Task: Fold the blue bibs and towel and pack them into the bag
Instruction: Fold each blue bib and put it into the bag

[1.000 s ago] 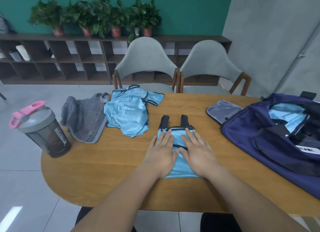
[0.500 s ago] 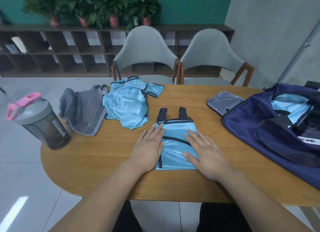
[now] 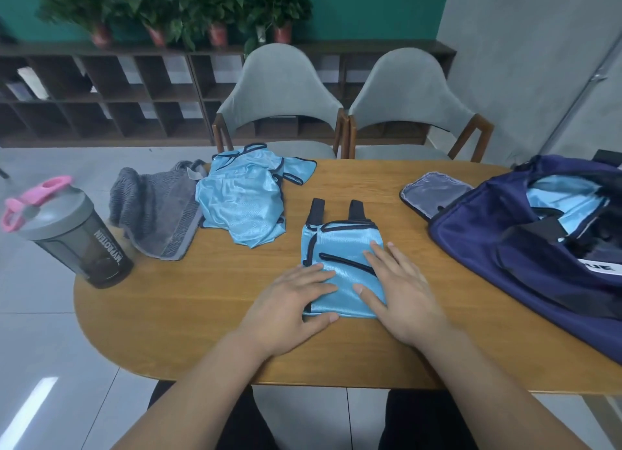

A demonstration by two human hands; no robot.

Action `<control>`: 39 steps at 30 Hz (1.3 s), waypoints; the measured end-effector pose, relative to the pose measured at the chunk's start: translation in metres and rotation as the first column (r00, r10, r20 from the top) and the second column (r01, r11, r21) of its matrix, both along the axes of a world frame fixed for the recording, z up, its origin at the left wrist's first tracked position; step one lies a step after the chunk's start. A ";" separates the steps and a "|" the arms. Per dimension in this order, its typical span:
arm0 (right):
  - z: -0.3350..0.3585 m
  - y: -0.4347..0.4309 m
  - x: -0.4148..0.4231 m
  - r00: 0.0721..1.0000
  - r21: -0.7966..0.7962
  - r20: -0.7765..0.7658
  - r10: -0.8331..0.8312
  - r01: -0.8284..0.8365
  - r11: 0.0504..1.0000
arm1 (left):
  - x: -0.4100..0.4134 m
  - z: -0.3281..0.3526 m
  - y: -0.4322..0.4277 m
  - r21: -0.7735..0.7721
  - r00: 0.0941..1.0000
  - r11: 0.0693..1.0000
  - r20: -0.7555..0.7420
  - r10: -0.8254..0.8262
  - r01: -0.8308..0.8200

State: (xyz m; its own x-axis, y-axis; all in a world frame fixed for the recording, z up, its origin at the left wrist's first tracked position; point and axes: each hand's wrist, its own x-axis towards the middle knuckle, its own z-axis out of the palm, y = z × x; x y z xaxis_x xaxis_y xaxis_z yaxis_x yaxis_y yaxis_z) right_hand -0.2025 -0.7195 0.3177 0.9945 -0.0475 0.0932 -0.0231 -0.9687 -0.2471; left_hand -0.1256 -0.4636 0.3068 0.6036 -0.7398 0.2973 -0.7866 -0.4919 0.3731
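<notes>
- Over the last second the hands part. A second ago they lay side by side on the middle of the folded bib (image 3: 340,247); now they sit at its two near corners, having slid outward and back toward the person.
- The left hand (image 3: 289,301) lies flat with its fingers spread over the bib's near left corner. Its thumb runs along the near edge on the table (image 3: 202,301). Whether the thumb has got under the cloth cannot be told.
- The right hand (image 3: 404,291) lies flat as well, fingers straight and slightly apart, pressing the near right part of the bib. Neither hand pinches anything.
- The bib itself stays where it was, near the middle of the table in front of the person. It forms a neat rectangle with its two dark straps pointing away.
- This outward sweep reads as a final smoothing, so the fold on this bib is probably finished and lifting it comes next.
- The bag (image 3: 498,247) stands open at the right, well apart from the bib, with light blue cloth (image 3: 565,197) already showing inside.
- Work remains: a loose bib (image 3: 239,200) lies crumpled at the far side, touching the grey towel (image 3: 158,210), and neither is folded.
- A shaker bottle (image 3: 77,234) stands at the table's left end, clear of the hands.
</notes>
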 end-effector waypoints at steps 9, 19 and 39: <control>0.001 0.000 -0.002 0.990 -0.068 -0.074 0.123 -0.128 0.989 | -0.002 0.004 -0.002 0.041 0.994 0.996 0.084 0.071 -0.074; -0.011 -0.011 -0.010 0.936 0.187 0.325 0.138 -0.206 0.961 | 0.000 -0.003 0.005 -0.155 0.988 0.981 0.086 0.130 -0.116; 0.005 -0.009 -0.020 0.948 0.304 0.317 0.000 -0.102 0.947 | -0.002 0.009 0.012 -0.335 0.958 0.902 -0.183 0.222 -0.273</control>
State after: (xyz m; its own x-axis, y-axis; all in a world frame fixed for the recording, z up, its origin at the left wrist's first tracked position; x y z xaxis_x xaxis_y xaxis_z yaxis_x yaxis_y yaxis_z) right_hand -0.2224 -0.7288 0.3228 0.9200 -0.0745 0.3847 0.1511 -0.8384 -0.5237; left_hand -0.1280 -0.4514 0.3157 0.8072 -0.4231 0.4117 -0.5850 -0.4798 0.6538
